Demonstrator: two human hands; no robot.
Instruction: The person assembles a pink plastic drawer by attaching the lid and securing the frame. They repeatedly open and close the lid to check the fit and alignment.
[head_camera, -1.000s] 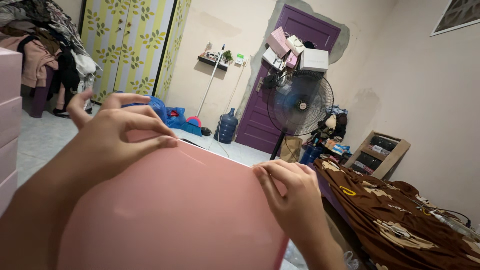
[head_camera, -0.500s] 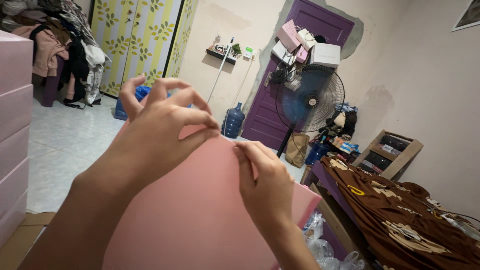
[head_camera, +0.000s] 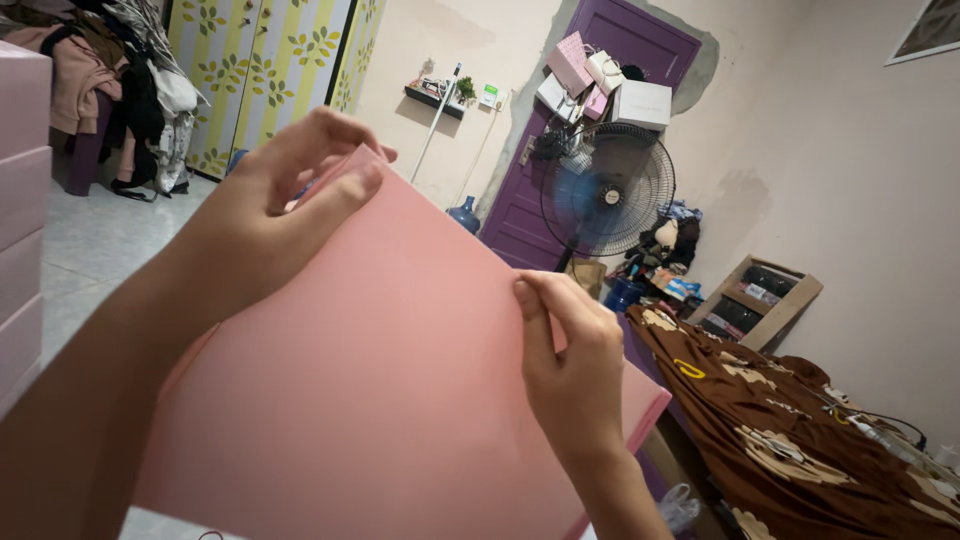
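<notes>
While hands (head_camera: 400, 300) pinch edges, smooth pink sheet (head_camera: 400, 400) bows.

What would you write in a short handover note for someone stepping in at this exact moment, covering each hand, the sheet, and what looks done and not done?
Left hand: pinches the top corner of the large pink flat sheet, thumb and fingers closed on its edge.
Right hand: grips the sheet's right edge, thumb on the front face.
Sheet: held up tilted in front of the person, not resting flat; its lower right corner points toward the brown patterned cloth on the right. A black standing fan is behind, before the purple door.
Done: sheet lifted and held by both hands.
Left: sheet is not set down; no fold or crease shows.
</notes>
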